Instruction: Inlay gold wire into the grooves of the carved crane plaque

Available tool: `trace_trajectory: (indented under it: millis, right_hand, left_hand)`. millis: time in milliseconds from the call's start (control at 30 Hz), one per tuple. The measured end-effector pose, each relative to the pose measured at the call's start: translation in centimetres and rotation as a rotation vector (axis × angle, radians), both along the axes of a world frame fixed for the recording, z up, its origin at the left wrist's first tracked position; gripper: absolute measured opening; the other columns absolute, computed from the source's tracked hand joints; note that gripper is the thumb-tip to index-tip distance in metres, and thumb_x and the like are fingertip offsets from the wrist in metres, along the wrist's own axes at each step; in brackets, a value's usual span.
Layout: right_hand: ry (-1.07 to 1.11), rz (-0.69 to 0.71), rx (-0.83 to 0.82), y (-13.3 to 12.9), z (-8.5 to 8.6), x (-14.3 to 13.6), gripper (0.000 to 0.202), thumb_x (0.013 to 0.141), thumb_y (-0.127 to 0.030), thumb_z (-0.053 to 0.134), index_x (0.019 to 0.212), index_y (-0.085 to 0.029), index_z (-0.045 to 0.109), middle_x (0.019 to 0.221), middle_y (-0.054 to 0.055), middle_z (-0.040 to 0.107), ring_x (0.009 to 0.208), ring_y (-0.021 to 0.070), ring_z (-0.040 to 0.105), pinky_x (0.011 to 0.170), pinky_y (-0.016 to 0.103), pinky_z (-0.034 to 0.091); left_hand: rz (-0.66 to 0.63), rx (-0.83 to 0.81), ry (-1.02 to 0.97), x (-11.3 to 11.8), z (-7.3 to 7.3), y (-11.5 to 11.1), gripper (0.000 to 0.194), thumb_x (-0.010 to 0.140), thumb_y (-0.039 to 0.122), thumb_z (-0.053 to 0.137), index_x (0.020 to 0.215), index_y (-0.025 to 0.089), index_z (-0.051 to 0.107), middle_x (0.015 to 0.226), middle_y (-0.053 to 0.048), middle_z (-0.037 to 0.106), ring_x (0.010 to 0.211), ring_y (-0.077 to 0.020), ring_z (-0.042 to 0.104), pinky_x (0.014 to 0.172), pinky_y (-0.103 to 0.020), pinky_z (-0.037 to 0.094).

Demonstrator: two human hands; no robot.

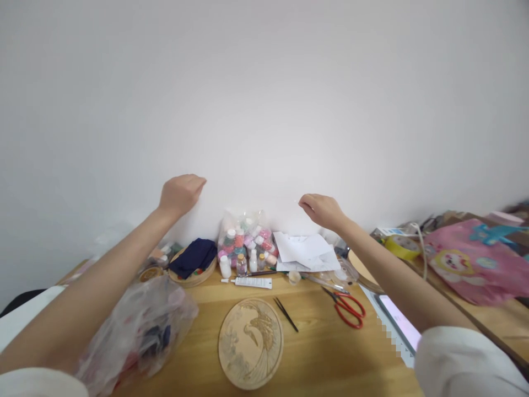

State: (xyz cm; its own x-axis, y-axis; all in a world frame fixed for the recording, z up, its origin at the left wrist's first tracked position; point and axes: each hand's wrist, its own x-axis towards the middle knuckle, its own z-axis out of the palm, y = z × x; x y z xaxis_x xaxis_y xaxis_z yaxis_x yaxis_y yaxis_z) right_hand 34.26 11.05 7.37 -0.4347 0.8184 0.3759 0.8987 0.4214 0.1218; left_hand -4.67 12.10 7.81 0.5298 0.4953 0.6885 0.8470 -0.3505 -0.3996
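My left hand [181,195] is raised in front of the white wall, its fingers closed together and pointing inward. Level with it across a wide gap, my right hand [323,210] is pinched closed as well; whatever either holds, if anything, is too fine or hidden to see. Below and between them, a round wooden plaque [250,343] with a carved bird-like relief lies flat on the table. Black tweezers [286,315] rest just right of the plaque. Farther right lie red-handled scissors [347,307]. Neither hand touches these things.
Along the wall stand a clear bag of paint bottles [248,237], small bottles [225,267], a white tube [253,283] and white papers [308,251]. Dark blue cloth [193,258] and a plastic bag [140,325] lie left. A phone [399,322] and pink bag [475,264] lie right.
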Motion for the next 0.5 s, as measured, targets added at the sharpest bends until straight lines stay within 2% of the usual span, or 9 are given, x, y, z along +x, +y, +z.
trace_trajectory:
  millis: [133,200,267,367,500]
  right_hand:
    - [0.012,0.066,0.008,-0.6,0.4,-2.5,0.027,0.099,-0.021,0.038,0.101,-0.019,0.065,0.105,0.009,0.074,0.092,0.0208,0.066,0.066,0.028,0.035]
    - [0.011,0.102,0.011,-0.9,0.5,-3.5,0.028,0.100,-0.021,0.037,0.102,-0.019,0.064,0.105,0.010,0.074,0.092,0.0207,0.065,0.066,0.028,0.034]
    - [0.007,0.131,0.010,-1.3,0.7,-4.1,0.028,0.100,-0.022,0.037,0.103,-0.019,0.064,0.106,0.010,0.074,0.093,0.0208,0.065,0.066,0.028,0.033]
    - [0.003,0.155,0.004,-1.6,0.9,-4.3,0.027,0.099,-0.021,0.037,0.104,-0.018,0.063,0.105,0.009,0.074,0.093,0.0206,0.065,0.065,0.028,0.032]
    - [0.004,0.174,-0.005,-1.8,1.0,-4.2,0.025,0.099,-0.021,0.038,0.103,-0.019,0.063,0.103,0.008,0.074,0.090,0.0198,0.064,0.065,0.028,0.032]
  left_hand:
    - [-0.057,0.030,-0.018,7.1,0.8,-1.1,0.038,0.103,0.025,0.031,0.105,0.015,0.068,0.102,-0.013,0.073,0.097,-0.0246,0.068,0.083,-0.040,0.053]
    - [-0.115,-0.017,0.033,10.3,0.8,-1.4,0.031,0.102,0.025,0.039,0.107,0.016,0.068,0.103,-0.011,0.073,0.097,-0.0228,0.068,0.084,-0.036,0.053]
    - [-0.160,-0.077,0.083,12.5,0.6,-1.6,0.023,0.100,0.025,0.047,0.103,0.017,0.068,0.100,-0.008,0.073,0.092,-0.0200,0.068,0.079,-0.031,0.052]
    - [-0.186,-0.146,0.127,14.1,0.1,-1.8,0.014,0.097,0.022,0.054,0.101,0.016,0.067,0.097,-0.006,0.073,0.090,-0.0183,0.068,0.074,-0.028,0.050]
    - [-0.177,-0.188,0.154,14.6,-0.4,-1.8,0.016,0.099,0.019,0.051,0.101,0.016,0.066,0.092,-0.006,0.071,0.088,-0.0184,0.067,0.070,-0.027,0.049]
